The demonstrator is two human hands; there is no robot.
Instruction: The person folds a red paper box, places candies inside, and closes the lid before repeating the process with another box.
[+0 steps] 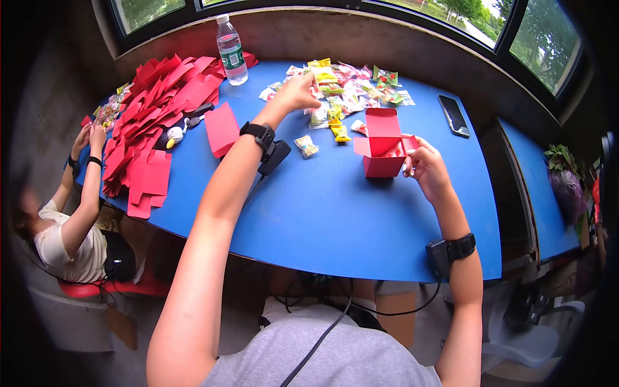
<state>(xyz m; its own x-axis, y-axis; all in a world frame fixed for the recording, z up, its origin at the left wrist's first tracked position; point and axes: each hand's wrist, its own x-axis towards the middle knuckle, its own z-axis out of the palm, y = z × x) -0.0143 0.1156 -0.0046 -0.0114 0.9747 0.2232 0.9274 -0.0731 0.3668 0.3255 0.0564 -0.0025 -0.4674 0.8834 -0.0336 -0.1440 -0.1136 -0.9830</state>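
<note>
My left hand point(298, 93) is stretched over the left part of a pile of wrapped candies point(351, 87). Its thumb and fingers look apart, though the fingertips are partly hidden against the wrappers. With my right hand point(427, 166) I grip the right side of a small red box point(384, 166). The box stands upright on the table with its lid and side flaps raised, and something red and white shows inside. One loose candy point(306, 146) lies between my left forearm and the box. A folded red box point(222, 130) rests beside my left wrist.
On the blue table point(322, 213), a large heap of flat red boxes point(161, 97) lies at left, near a water bottle point(232, 51). A phone point(454, 116) lies at right. Another person point(71, 238) sits at the left end, hands near more candies.
</note>
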